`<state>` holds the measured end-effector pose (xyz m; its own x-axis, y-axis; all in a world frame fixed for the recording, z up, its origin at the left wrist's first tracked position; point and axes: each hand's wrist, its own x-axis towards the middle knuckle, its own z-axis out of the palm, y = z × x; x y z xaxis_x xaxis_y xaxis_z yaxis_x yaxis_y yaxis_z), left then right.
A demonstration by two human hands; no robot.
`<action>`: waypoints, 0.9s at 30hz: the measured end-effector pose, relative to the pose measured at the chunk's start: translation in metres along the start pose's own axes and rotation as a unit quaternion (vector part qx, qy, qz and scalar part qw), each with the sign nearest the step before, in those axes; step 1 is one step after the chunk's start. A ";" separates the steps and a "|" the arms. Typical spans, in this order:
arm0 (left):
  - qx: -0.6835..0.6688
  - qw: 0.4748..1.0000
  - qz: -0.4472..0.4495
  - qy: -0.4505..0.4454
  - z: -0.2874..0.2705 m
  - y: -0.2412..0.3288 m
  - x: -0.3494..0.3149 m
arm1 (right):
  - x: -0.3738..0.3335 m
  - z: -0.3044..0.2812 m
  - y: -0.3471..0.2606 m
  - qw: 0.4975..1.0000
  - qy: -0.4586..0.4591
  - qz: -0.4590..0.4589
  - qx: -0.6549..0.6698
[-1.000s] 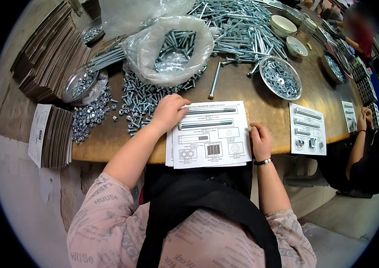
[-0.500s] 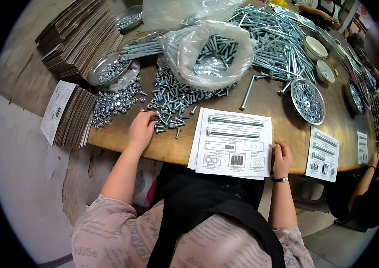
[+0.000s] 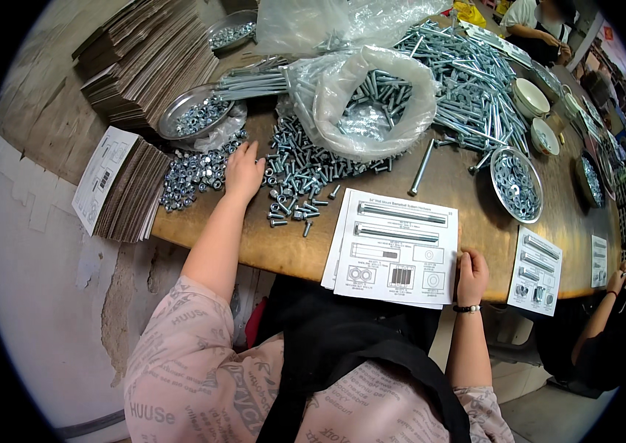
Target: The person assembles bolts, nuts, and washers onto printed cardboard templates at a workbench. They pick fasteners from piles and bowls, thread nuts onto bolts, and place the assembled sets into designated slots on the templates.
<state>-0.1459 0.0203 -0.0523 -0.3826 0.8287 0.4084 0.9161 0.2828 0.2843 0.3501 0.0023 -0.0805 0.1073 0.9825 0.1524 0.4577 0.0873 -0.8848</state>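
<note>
My left hand point(image 3: 243, 171) reaches over the table with its fingers stretched out. It lies between a heap of nuts point(image 3: 195, 176) on its left and a spread of short bolts point(image 3: 299, 166) on its right, touching the edge of the pile. Beside the right edge of a stack of printed cards point(image 3: 394, 247), at the front of the table, rests my right hand point(image 3: 473, 277). Its fingers are curled closed, and whatever may be inside them is hidden. Pictures of bolts, nuts and washers cover the top card.
A plastic bag point(image 3: 327, 125) of bolts stands mid-table, with long bolts point(image 3: 468, 88) heaped behind. Washers fill a metal bowl point(image 3: 516, 184) on the right; a metal dish point(image 3: 195, 111) holds nuts. Card stacks point(image 3: 128, 184) line the left. A co-worker's hand point(image 3: 617, 279) shows far right.
My left hand has moved farther from me, from the near bolts up to the edge of the nut heap, its fingers stretching out. My right hand stays beside the cards. The view has shifted slightly.
</note>
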 end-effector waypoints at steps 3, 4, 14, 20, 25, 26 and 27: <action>-0.055 0.994 0.058 -0.078 0.003 0.009 -0.001 | -0.001 0.000 0.000 1.000 0.002 -0.003 -0.006; -0.081 0.988 0.081 -0.106 0.003 0.013 -0.002 | 0.000 0.000 0.003 1.000 0.002 0.000 -0.001; -0.235 0.964 0.059 -0.111 -0.061 0.037 -0.048 | 0.001 -0.002 -0.011 0.975 0.015 0.125 0.184; -0.101 0.975 0.110 -0.164 -0.073 0.041 -0.100 | 0.013 0.054 -0.113 0.966 -0.126 -0.225 -0.017; -0.156 0.961 0.167 -0.157 -0.065 0.026 -0.094 | 0.006 0.137 -0.158 0.867 -0.322 -0.361 -0.118; -0.174 0.961 0.162 -0.144 -0.068 0.027 -0.092 | 0.004 0.155 -0.159 0.855 -0.330 -0.382 -0.121; -0.197 0.965 0.039 -0.170 -0.079 0.039 -0.093 | 0.002 0.168 -0.163 0.840 -0.344 -0.392 -0.146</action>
<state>-0.0843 -0.0837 -0.0107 -0.1913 0.9695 0.1530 0.7980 0.0629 0.5994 0.1273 0.0180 -0.0104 -0.8188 0.5129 0.2580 0.3576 0.8072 -0.4697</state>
